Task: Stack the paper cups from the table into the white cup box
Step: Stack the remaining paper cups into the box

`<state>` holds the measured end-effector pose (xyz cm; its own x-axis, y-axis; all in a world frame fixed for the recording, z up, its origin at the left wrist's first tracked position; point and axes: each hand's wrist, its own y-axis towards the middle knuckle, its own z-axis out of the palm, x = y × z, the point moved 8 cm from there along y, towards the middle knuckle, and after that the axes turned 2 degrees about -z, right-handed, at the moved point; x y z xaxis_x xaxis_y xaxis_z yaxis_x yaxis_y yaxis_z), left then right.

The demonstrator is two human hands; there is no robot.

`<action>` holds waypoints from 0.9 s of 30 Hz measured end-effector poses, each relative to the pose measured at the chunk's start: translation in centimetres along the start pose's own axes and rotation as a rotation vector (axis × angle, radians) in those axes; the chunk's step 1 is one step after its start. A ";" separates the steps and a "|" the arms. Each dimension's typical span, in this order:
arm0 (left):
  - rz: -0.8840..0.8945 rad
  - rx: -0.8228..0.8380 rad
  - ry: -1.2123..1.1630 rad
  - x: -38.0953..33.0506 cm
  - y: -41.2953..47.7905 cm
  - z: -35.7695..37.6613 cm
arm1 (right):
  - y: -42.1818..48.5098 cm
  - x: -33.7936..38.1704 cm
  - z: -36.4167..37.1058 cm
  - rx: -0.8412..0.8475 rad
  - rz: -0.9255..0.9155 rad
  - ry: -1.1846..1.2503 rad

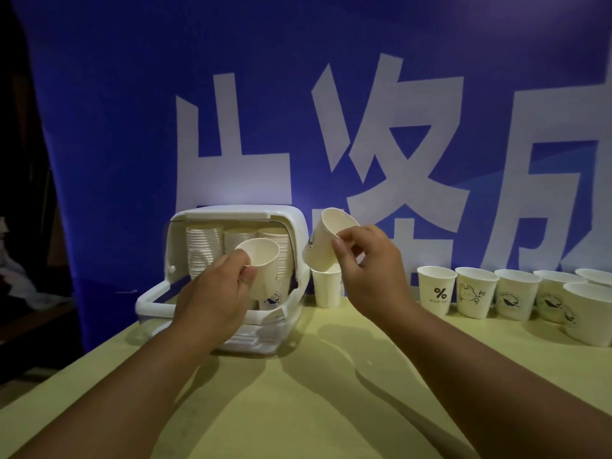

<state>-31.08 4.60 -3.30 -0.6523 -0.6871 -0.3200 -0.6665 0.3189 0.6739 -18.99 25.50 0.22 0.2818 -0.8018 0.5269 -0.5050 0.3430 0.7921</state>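
The white cup box (pixel 294 226) stands open at the table's back left, with three tall stacks of paper cups (pixel 203 250) inside. My left hand (pixel 215 293) holds a paper cup (pixel 265 270) tilted in front of the box opening. My right hand (pixel 371 270) grips a second paper cup (pixel 326 243) by its rim, tilted, just right of the box. Below that one a single cup (pixel 327 289) stands on the table. A row of several paper cups (pixel 435 289) runs along the back right.
The yellow table (pixel 314 392) stretches toward me. A blue banner with large white characters (pixel 381 144) hangs right behind the box and cups. The box's lowered front lid (pixel 155 299) juts out to the left. The table's left edge drops into darkness.
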 end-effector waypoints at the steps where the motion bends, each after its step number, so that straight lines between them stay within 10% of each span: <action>1: -0.019 0.028 0.017 0.5 0.0 0.2 | 0.2 0.6 0.6 0.012 0.001 0.009; 10: -0.075 0.250 -0.055 1.7 -0.1 2.6 | 1.3 1.8 5.4 0.024 0.197 0.158; 27: -0.082 0.275 -0.014 1.6 -0.3 0.5 | 0.2 3.1 6.6 0.228 0.003 -0.050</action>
<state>-32.12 3.71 -4.30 -0.5958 -0.7093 -0.3767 -0.7889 0.4288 0.4403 -23.60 19.84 0.02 0.2423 -0.8260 0.5090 -0.6789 0.2305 0.6972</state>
